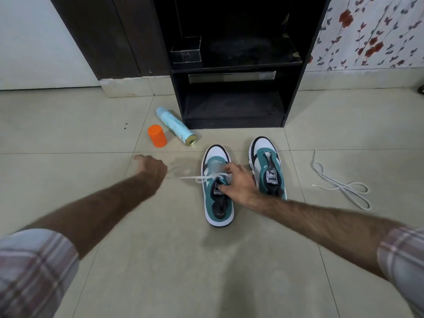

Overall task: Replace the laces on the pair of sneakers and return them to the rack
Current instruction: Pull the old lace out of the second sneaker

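The right hand (pixel 238 184) rests on the left-lying teal-and-white sneaker (pixel 217 187), its fingers curled around the tongue and eyelet area to steady it, while the left hand (pixel 152 167) is stretched well out to the side, apparently pulling a white lace (pixel 195 178) taut from the shoe; motion blur hides whether its fingers actually pinch the lace end, so I cannot tell its grip. The two hands are well apart. Just beyond the right hand stands the second sneaker (pixel 268 168), unlaced, and farther out on that side a loose white lace (pixel 344 187) lies looped on the tiled floor (pixel 160 260). Ahead of both hands stands the dark shoe rack (pixel 234 65); near the left hand lie a spray can (pixel 175 126) and its orange cap (pixel 157 136). The risk: a hard sideways pull could drag the shoe from under the steadying hand, or draw the lace unevenly through the eyelets, leaving one end too short.
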